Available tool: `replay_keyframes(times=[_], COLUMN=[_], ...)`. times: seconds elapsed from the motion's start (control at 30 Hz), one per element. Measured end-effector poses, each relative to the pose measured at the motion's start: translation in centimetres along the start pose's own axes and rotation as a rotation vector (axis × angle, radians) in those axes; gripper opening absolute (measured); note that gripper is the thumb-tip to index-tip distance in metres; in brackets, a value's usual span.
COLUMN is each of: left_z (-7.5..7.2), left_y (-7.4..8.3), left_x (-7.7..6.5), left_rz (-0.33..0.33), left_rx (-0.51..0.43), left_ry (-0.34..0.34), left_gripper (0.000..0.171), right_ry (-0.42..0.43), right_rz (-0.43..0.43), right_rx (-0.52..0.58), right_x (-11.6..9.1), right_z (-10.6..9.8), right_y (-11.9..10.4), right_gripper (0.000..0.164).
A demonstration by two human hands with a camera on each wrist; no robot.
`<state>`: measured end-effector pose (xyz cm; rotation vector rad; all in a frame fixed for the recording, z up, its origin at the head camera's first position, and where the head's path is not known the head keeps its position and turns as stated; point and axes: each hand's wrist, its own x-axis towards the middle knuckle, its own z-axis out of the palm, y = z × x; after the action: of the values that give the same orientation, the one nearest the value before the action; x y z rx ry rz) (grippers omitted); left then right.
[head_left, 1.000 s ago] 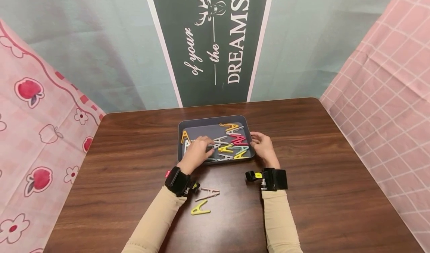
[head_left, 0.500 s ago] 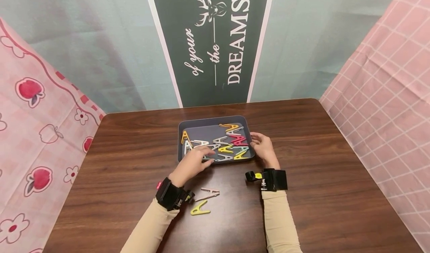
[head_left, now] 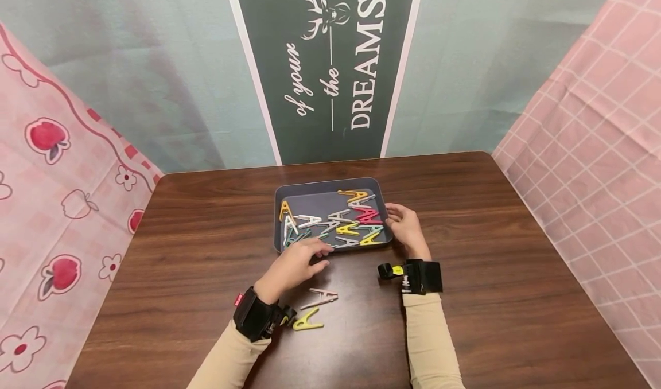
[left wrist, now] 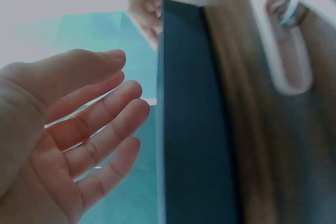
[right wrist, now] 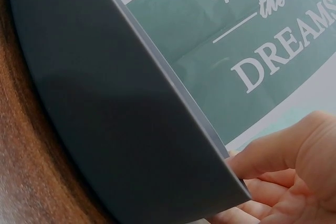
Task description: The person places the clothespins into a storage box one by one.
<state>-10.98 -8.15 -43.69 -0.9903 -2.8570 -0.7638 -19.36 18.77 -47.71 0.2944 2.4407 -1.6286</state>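
A dark grey tray holds several clothespins, among them a red clothespin, a white clothespin and an orange clothespin. My left hand hovers over the tray's front left edge. Its fingers are apart and hold nothing, as the left wrist view also shows. At the right side my right hand holds the tray, thumb at the rim and fingers against the outer wall. On the table in front lie a pink clothespin and a yellow clothespin.
The brown wooden table reaches out on both sides of the tray. Behind it hangs a pale green curtain with a dark lettered panel. Pink cloths stand at the left and right edges.
My left hand has drawn back from inside the tray toward its front edge, uncovering white and green clothespins at the left. The right hand and the two clothespins on the table have stayed put.
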Motion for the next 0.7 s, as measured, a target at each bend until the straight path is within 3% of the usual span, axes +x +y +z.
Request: replay_keyframes(times=[0.37,0.7], left_z=[1.7,2.4], left_y=[0.8,0.3], left_x=[-1.4,-2.7], left_rz=[-0.004,0.021], left_rx=[-0.014,-0.042], left_ry=[-0.093,-0.142], left_gripper=[0.022,0.022], right_ry=[-0.003,-0.001], right_rz=[-0.011,-0.017], right_rx=[0.005,-0.001], right_x=[0.0,0.1], right_z=[-0.1,-0.1], right_y=[0.1,0.1], right_gripper=[0.043,0.042])
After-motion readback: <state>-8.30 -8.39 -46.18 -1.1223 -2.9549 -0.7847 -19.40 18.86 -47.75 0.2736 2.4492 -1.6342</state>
